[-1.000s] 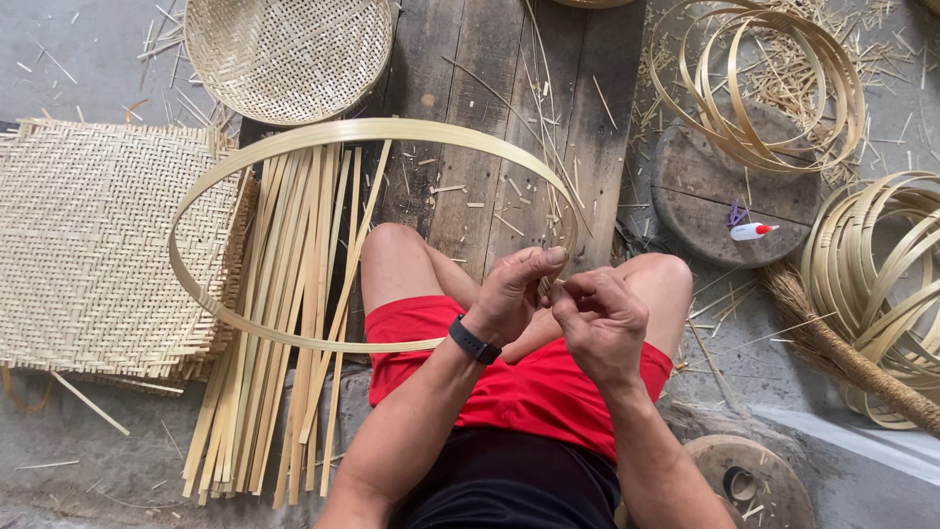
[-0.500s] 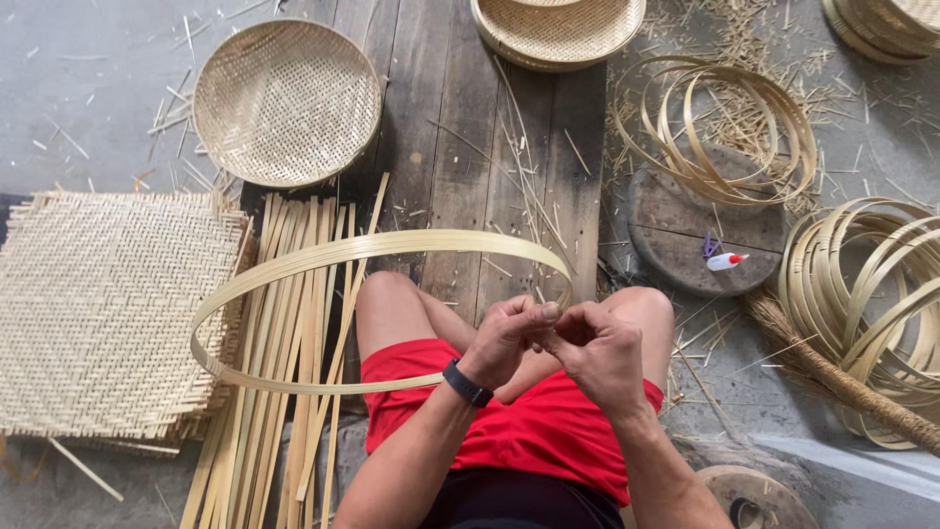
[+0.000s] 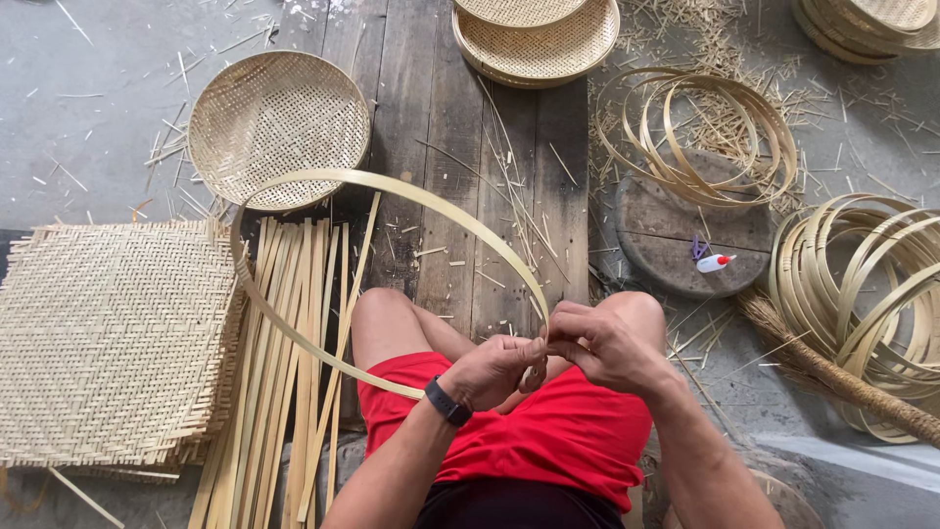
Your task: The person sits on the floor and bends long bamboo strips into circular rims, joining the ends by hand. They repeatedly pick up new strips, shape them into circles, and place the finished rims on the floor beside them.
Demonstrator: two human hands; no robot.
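left hand (image 3: 493,368): fingers curled, pinching the bamboo hoop (image 3: 392,188) where its ends meet, above the lap; dark wristband on the wrist.
right hand (image 3: 609,345): closed on the same joint from the other side, fingertips touching the left hand's.
joint: hidden between the fingers; probably overlapped ends, can't confirm.
bamboo hoop: one thin flat strip bent into a big loop, running out to the left over the knee and over the bamboo strips (image 3: 284,362).
bamboo strips: loose straight bundle on the floor, beside the left leg.
woven mat (image 3: 108,338): flat, square, far left, edge touching the strips.
round woven basket (image 3: 278,127): beyond the hoop, upper left.
stacked trays (image 3: 537,34): top centre, on the planks.
coiled hoops (image 3: 862,294): pile at right; second pile (image 3: 697,132) on a round wooden block (image 3: 685,240).
small bottle (image 3: 713,262): lying on that block.
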